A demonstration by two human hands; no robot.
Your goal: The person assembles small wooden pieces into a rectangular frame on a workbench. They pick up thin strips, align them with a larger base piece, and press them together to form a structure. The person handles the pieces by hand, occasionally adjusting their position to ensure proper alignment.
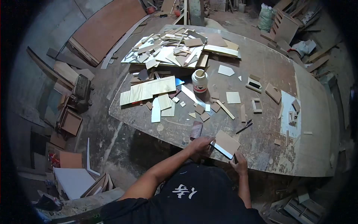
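At the left of the worktable (257,48), pale plywood pieces (153,89) lie stacked beyond the person's left forearm. White characters mark the dark shirt (209,190) at the near edge. A brown block (196,130) sits just beyond the left hand (202,143), and farther off a white jar (200,85) bears a dark and red label, its print too small to make out surely. The left hand's fingers are bent closed on the left end of a tan board (226,142), held over the table's near edge. Its long axis slants from far left to near right, a white strip (222,150) along its near long side. The right hand (239,164) pinches the near-right corner, thumb and fingers almost together; both hands touch the board, neither nearer. Rightward and beyond lies a dark pen-like tool (244,127).
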